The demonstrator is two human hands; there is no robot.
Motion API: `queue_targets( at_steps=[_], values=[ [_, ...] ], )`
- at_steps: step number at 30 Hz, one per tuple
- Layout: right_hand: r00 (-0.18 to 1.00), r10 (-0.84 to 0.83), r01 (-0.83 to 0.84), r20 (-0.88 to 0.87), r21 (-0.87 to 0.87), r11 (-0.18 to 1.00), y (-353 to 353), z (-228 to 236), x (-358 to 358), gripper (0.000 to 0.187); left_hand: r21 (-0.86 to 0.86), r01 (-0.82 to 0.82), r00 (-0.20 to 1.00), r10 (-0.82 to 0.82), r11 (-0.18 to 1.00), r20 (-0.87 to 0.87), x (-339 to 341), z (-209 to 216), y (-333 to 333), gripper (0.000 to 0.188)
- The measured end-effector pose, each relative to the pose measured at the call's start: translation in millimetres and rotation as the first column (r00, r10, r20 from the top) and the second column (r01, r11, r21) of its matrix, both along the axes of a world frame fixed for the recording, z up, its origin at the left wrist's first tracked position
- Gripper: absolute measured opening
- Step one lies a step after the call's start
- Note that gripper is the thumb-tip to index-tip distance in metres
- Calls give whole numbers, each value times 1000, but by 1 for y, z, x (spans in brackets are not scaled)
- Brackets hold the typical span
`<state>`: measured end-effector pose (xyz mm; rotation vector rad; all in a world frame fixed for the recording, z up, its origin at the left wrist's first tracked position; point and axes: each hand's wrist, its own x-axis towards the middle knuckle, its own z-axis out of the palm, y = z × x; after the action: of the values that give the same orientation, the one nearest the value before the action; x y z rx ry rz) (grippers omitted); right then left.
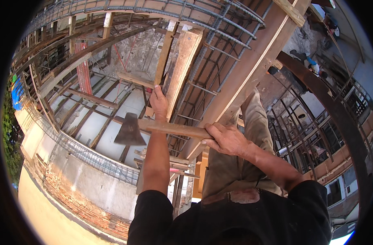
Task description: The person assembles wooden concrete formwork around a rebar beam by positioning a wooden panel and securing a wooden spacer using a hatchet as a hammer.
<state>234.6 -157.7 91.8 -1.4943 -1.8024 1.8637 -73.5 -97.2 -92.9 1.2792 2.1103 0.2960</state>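
Note:
My right hand (229,139) is closed round the end of a hatchet's wooden handle (180,129). The dark, worn hatchet head (131,130) hangs to the left, and the handle crosses over my left forearm. Farther forward, my left hand (158,100) grips the lower end of a narrow wooden batten (166,55). That batten stands beside a thicker wooden board (188,55), with a narrow gap between them. Part of the left fingers is hidden behind the wood.
A rebar cage (213,67) runs inside a plywood beam form (247,81) beside my legs. Left lie curved timbers (92,49), a red post (83,69) and wire mesh (100,161) along a wall. Far below right, people (311,63) stand near scaffolding and a dark curved beam (337,106).

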Motion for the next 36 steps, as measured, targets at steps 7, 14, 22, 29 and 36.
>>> queue_targets(
  at_steps=[7,14,22,29,36],
  values=[
    [904,164,-125,395,-123,985,0,-92,11,40,98,290,957,-288,952,-27,-13,-14,-11,50],
    [965,39,-51,260,39,998,-3,-76,9,41,69,254,963,-246,965,-113,-16,-28,-23,32],
    [882,140,-119,450,-73,990,-7,-96,55,37,-46,58,998,-58,997,-1,21,3,8,51],
    [971,18,-81,239,260,962,11,-47,52,43,-55,-81,995,77,995,-65,29,-1,4,54],
    [892,-21,65,451,-83,994,51,-89,88,41,-98,102,989,-112,990,-95,14,-3,-1,44]
  ],
)
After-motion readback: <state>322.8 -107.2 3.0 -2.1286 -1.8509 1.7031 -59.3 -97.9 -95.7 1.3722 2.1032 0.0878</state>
